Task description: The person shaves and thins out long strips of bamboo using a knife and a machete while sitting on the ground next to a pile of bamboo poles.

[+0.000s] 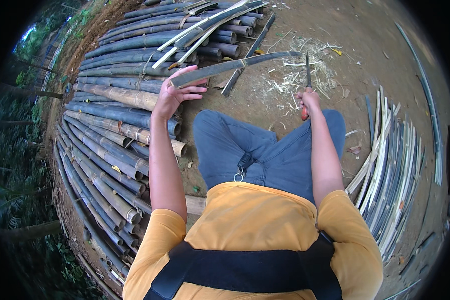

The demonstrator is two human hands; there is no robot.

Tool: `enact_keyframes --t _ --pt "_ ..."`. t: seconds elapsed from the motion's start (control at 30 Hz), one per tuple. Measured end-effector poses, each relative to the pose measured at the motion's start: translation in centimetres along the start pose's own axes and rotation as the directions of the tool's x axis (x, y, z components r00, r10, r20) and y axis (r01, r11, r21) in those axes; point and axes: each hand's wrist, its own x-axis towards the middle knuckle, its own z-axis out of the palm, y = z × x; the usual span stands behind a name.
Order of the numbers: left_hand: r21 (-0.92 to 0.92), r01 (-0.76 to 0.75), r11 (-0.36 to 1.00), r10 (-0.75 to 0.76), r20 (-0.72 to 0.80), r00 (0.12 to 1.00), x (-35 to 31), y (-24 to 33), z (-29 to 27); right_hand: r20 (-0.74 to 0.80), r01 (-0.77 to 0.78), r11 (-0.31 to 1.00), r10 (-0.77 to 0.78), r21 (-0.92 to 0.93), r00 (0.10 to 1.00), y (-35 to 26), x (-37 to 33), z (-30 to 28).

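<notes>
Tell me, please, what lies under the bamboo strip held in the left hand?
Under the bamboo strip held by the left hand lie bare dirt, a dark bamboo pole and pale shavings. The ground beneath the hand itself is hidden.

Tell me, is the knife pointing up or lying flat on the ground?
Pointing up. The right hand grips the knife by its reddish handle, blade rising away from the person, beside the bamboo strip the left hand holds.

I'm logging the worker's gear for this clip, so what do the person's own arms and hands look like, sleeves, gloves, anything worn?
Both arms are bare from the short sleeves of a mustard-yellow T-shirt down. The left hand and right hand wear no gloves; no watch, ring or band shows. A black strap harness crosses the shoulders.
</notes>
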Motion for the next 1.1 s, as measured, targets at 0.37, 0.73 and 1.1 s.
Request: enact_keyframes --t 0.37,0.73,1.1 --pt "0.213 -0.249 0.945 0.325 -0.512 0.795 6.3 -6.2 7.1 -0.021 0.021 0.994 -0.023 -0.103 1.0 -0.8 -1.4 0.2" --pt "0.324 -0.223 0.919 0.375 -0.55 0.746 12.9 -11.5 7.6 -0.033 0.081 0.991 -0.085 -0.108 0.996 0.0 -0.9 0.4" --pt "0.218 -0.387 0.896 0.436 -0.601 0.67 8.8 -2.8 3.4 0.197 0.408 0.743 -0.36 -0.531 0.912 -2.3 -6.1 3.5"
